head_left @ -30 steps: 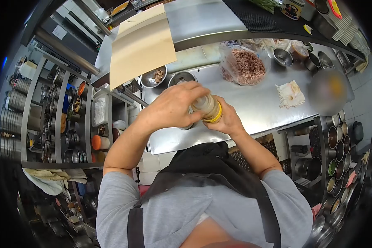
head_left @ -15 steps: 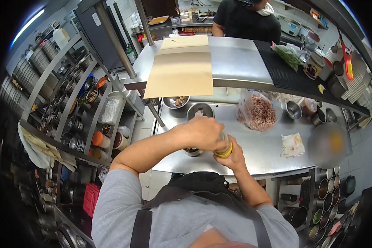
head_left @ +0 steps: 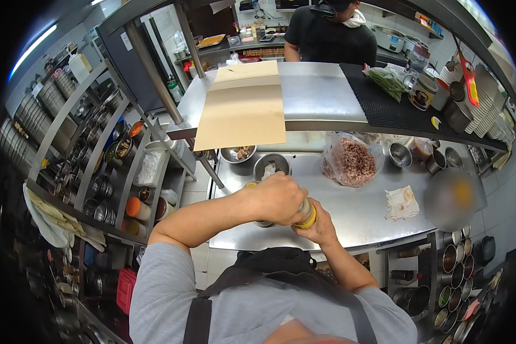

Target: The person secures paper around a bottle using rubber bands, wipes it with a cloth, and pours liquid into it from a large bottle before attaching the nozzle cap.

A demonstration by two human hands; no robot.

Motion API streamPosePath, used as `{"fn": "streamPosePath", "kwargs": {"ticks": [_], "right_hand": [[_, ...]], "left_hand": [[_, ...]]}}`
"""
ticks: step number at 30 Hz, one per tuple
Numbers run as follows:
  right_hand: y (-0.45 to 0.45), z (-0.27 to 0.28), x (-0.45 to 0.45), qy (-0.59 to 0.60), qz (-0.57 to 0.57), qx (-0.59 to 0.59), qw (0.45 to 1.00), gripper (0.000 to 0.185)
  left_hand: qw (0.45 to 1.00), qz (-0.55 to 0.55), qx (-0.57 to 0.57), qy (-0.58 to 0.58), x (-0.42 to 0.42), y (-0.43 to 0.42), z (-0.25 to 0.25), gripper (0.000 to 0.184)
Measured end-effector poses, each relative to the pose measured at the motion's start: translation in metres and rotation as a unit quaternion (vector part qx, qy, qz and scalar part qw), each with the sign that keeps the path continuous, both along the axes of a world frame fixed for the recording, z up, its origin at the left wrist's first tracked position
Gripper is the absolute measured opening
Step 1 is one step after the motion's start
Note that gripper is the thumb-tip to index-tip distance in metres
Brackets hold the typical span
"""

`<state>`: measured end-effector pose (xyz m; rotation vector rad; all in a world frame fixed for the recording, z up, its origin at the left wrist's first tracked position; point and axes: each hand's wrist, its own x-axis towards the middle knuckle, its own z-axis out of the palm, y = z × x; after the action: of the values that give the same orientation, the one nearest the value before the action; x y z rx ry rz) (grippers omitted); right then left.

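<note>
My right hand (head_left: pixel 320 227) is wrapped round a clear jar with a yellow rim (head_left: pixel 307 217), tilted over the steel table (head_left: pixel 355 218). My left hand (head_left: pixel 276 199) is closed at the jar's upper end; its fingertips are hidden, and I cannot make out what they hold. Just beyond my left hand stands a steel bowl (head_left: pixel 259 169) with something pale in it. Another steel bowl (head_left: pixel 230 155) with food pieces is further back on the left. A plastic bag of ground meat (head_left: pixel 354 163) lies right of the hands.
A stained cloth (head_left: pixel 402 203) lies on the right of the table, beside a blurred round object (head_left: pixel 454 199). An overhead shelf (head_left: pixel 321 97) carries cardboard (head_left: pixel 241 112) and a black mat (head_left: pixel 378 106). A person in black (head_left: pixel 332 37) stands beyond. Racks of containers flank both sides.
The view has tilted up, bringing the person beyond the shelf into sight. My left hand has gone from spread fingers over the jar's top to a closed grip; my right hand still holds the jar.
</note>
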<state>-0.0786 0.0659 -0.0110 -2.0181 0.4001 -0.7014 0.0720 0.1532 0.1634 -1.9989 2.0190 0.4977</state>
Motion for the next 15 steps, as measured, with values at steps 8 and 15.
{"fn": "streamPosePath", "kwargs": {"ticks": [8, 15], "right_hand": [[0.001, -0.003, -0.002, -0.033, -0.009, 0.018, 0.999, 0.074], [-0.006, -0.005, 0.001, -0.056, -0.049, 0.082, 0.994, 0.077]], "left_hand": [[0.898, -0.149, -0.407, 0.073, 0.000, 0.010, -0.001, 0.035], [0.893, 0.109, -0.426, 0.094, -0.005, 0.012, -0.010, 0.052]]}}
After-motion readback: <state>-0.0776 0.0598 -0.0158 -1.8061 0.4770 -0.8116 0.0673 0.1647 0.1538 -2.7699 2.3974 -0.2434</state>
